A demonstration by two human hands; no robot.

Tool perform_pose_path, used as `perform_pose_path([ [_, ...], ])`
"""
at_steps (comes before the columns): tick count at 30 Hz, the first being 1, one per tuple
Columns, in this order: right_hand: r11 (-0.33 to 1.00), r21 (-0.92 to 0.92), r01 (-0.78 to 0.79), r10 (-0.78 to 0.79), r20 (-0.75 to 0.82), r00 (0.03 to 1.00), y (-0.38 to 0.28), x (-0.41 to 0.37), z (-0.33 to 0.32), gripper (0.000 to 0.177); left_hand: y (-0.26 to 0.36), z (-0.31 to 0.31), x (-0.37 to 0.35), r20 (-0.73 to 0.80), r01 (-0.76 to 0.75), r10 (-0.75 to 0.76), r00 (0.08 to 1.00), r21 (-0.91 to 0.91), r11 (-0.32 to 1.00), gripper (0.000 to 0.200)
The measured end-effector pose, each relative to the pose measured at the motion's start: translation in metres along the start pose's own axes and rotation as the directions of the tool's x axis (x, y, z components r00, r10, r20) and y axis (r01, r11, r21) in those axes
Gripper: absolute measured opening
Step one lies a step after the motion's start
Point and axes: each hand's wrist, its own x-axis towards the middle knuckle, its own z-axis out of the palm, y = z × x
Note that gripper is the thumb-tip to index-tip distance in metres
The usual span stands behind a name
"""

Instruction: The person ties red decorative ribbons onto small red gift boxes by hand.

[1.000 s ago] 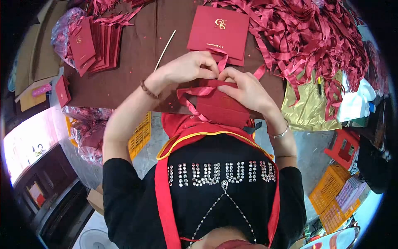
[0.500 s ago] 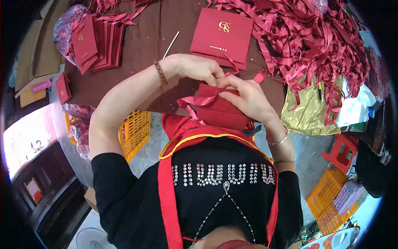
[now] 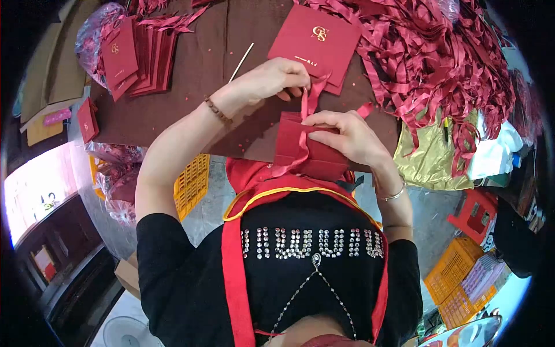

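Observation:
My left hand (image 3: 280,79) is raised over the table, its fingers pinched on a red ribbon (image 3: 304,103) that runs down to a small red paper bag (image 3: 318,159). My right hand (image 3: 350,136) grips the bag's upper edge, thumb on the near side and fingers over the top. The bag rests at the table's front edge, close to my apron. One ribbon length hangs down the bag's near face. Just beyond my hands lie flat red bags (image 3: 315,43) with gold lettering, stacked on the brown table.
A large heap of red ribbons (image 3: 433,69) covers the table's right side, above a gold plastic sheet (image 3: 430,156). More red bags (image 3: 121,58) stand in a row at the left. A thin white stick (image 3: 241,62) lies near my left wrist. Yellow crates (image 3: 192,184) are on the floor.
My left hand has moved up and away from my right hand, drawing the ribbon upward. My right hand stays at the bag's top edge.

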Motion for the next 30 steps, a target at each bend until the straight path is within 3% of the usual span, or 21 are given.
perform_pose_path([
  [6,0.996,-0.088,-0.013,0.010,-0.040,0.999,0.006,0.006,0.003,0.026,-0.017,-0.003,-0.007,-0.117,-0.090,0.094,0.989,0.037,0.995,0.021],
  [9,1.000,-0.020,-0.021,0.020,-0.052,0.998,0.007,0.006,0.004,0.025,-0.030,0.011,-0.013,-0.320,-0.045,-0.019,0.947,-0.192,0.980,0.025],
  [12,0.999,-0.034,0.020,-0.023,-0.102,0.994,0.012,0.009,0.002,0.025,-0.050,0.034,-0.032,-0.404,-0.169,0.070,0.912,-0.215,0.962,0.037],
  [13,0.999,-0.039,0.014,-0.019,-0.121,0.993,0.017,0.013,0.001,0.026,-0.053,0.042,-0.044,-0.370,-0.188,0.077,0.926,-0.275,0.943,0.041],
  [14,0.999,-0.036,0.012,-0.016,-0.124,0.992,0.017,0.017,0.000,0.026,-0.055,0.050,-0.054,-0.384,-0.145,0.064,0.921,-0.185,0.972,0.041],
  [16,0.982,-0.156,-0.104,0.088,-0.104,0.991,0.016,0.024,-0.004,0.029,-0.070,0.062,-0.067,-0.409,-0.221,0.172,0.896,-0.074,0.972,0.041],
  [17,0.990,-0.110,-0.092,0.080,-0.104,0.991,0.023,0.026,-0.001,0.029,-0.068,0.070,-0.076,-0.392,-0.278,0.204,0.897,-0.140,0.950,0.041],
  [18,0.990,-0.110,-0.093,0.082,-0.099,0.992,0.029,0.029,0.000,0.029,-0.076,0.077,-0.080,-0.457,-0.342,0.293,0.840,-0.026,0.939,0.046],
  [20,0.992,-0.091,-0.087,0.077,-0.108,0.991,0.035,0.034,0.002,0.028,-0.086,0.084,-0.090,-0.460,-0.324,0.385,0.800,0.210,0.923,0.039],
  [21,0.993,-0.091,-0.074,0.063,-0.118,0.991,0.036,0.034,0.002,0.028,-0.090,0.084,-0.090,-0.466,-0.321,0.382,0.798,0.207,0.924,0.039],
  [23,0.989,-0.118,-0.090,0.076,-0.120,0.990,0.032,0.034,0.004,0.027,-0.098,0.084,-0.093,-0.455,-0.262,0.514,0.727,0.509,0.820,0.026],
  [26,0.984,-0.148,-0.101,0.080,-0.145,0.986,0.034,0.032,0.004,0.027,-0.095,0.071,-0.108,-0.442,-0.338,0.481,0.757,0.367,0.867,0.018],
  [28,0.961,-0.228,-0.155,0.121,-0.156,0.980,0.031,0.030,0.004,0.027,-0.087,0.066,-0.122,-0.450,-0.329,0.504,0.737,0.413,0.849,0.021],
  [29,0.962,-0.226,-0.155,0.120,-0.159,0.980,0.034,0.030,0.005,0.027,-0.082,0.065,-0.131,-0.485,-0.226,0.304,0.820,0.215,0.950,0.022],
  [30,0.966,-0.255,-0.048,-0.006,-0.207,0.978,0.040,0.030,0.009,0.027,-0.077,0.063,-0.140,-0.475,-0.099,0.092,0.875,0.010,0.995,0.022],
])
